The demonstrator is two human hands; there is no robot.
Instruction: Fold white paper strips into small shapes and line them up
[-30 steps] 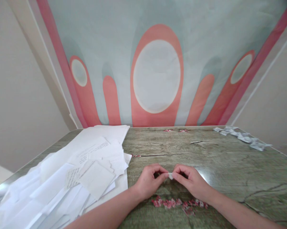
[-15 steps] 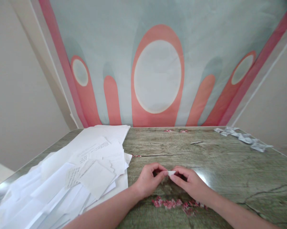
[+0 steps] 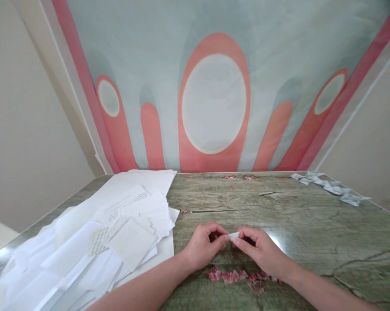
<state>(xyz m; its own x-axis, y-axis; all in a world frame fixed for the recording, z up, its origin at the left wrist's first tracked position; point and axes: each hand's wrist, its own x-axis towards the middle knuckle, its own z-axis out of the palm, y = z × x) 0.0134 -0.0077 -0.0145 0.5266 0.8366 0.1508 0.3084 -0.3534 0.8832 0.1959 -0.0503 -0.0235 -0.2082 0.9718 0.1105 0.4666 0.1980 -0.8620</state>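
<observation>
Between my two hands, just above the wood-patterned table (image 3: 221,203), is a small piece of folded white paper (image 3: 234,236). My left hand (image 3: 208,244) pinches its left end between thumb and forefinger. The thumb and fingers of my right hand (image 3: 258,248) close on its right end. Only a small pale wedge of the paper shows; the fingertips cover the rest. To the left of my left hand lies a wide pile of white paper sheets and scraps (image 3: 133,242), some with printed text.
Several small folded paper pieces (image 3: 334,188) lie in a row near the table's far right edge. Behind the table hangs a grey-green backdrop (image 3: 169,56) with coral arches. Pink flower prints (image 3: 229,275) mark the tabletop below my hands.
My fingertips have shifted slightly apart, and a little more of the paper shows, tilted up at its right end. The pile and the folded pieces stay put.
</observation>
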